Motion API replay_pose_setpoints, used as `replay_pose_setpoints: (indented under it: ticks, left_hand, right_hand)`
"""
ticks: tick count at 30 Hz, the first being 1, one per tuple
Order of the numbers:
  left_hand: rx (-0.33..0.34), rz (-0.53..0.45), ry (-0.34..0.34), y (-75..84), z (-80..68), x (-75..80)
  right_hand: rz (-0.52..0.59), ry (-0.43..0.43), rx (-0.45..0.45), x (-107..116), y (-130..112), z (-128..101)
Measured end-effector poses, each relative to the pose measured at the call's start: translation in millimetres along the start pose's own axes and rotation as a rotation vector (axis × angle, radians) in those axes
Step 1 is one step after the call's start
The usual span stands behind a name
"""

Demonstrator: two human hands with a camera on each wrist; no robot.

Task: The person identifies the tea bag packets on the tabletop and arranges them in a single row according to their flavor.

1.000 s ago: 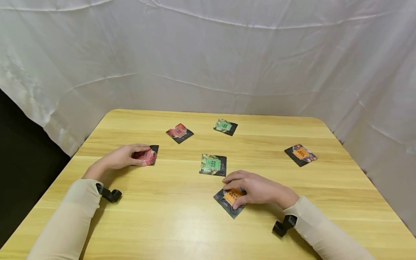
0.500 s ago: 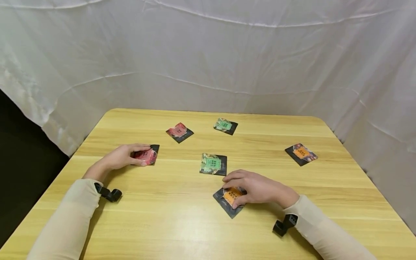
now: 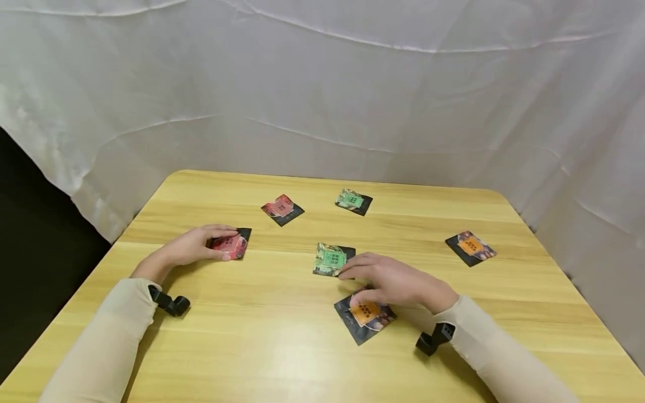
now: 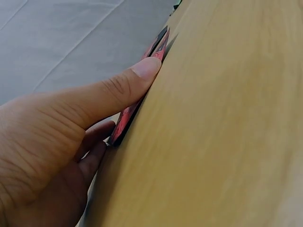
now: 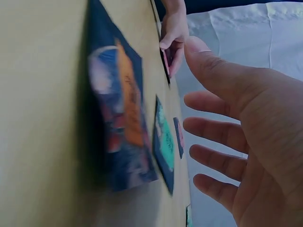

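Observation:
At the left of the table, my left hand (image 3: 188, 250) holds a flat red and black sachet (image 3: 233, 245) between thumb and fingers. In the left wrist view the thumb lies along the near edge of that red sachet (image 4: 124, 120), and the other fingers are partly hidden behind the hand. My right hand (image 3: 398, 282) hovers over an orange and black sachet (image 3: 366, 318) near the middle, its fingers spread and apart from it in the right wrist view. Just beyond those fingertips lies a green and black sachet (image 3: 330, 258), overlapped by them in the head view.
Farther back on the wooden table (image 3: 262, 336) lie another red sachet (image 3: 282, 209) and another green sachet (image 3: 354, 201). A second orange sachet (image 3: 471, 247) is at the right. A pale curtain (image 3: 322, 84) hangs behind the table's far edge.
My right hand has let go of the near orange sachet and risen slightly away toward the green one, uncovering more of the orange sachet. My left hand stays at the red sachet.

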State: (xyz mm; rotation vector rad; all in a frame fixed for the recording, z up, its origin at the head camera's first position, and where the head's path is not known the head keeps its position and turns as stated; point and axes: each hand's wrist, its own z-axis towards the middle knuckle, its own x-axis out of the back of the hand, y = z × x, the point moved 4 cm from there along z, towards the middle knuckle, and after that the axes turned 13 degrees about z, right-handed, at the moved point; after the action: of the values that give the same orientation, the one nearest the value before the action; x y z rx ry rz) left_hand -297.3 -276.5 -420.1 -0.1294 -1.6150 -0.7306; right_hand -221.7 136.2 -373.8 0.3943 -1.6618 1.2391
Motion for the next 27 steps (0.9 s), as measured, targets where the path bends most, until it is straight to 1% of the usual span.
replay_pose_setpoints:
  ticks: [5, 12, 20, 24, 27]
  left_hand:
    - [0.002, -0.015, 0.003, -0.4, 3.0, 0.5]
    - [0.013, -0.019, 0.011, -2.4, 0.7, 1.5]
    - [0.036, -0.014, 0.024, -1.8, -4.1, 1.4]
    - [0.034, -0.019, 0.024, 0.6, -3.6, 2.2]
    - [0.032, -0.023, 0.022, 1.9, -3.5, 2.1]
  right_hand:
    - [0.01, 0.019, 0.006, 10, 2, 20]
    - [0.029, 0.033, -0.017, 20, 6, 59]
    - [0.026, 0.012, -0.048, 21, 13, 105]
    - [0.01, 0.001, -0.061, 22, 16, 122]
    - [0.021, 0.0, -0.063, 23, 19, 133]
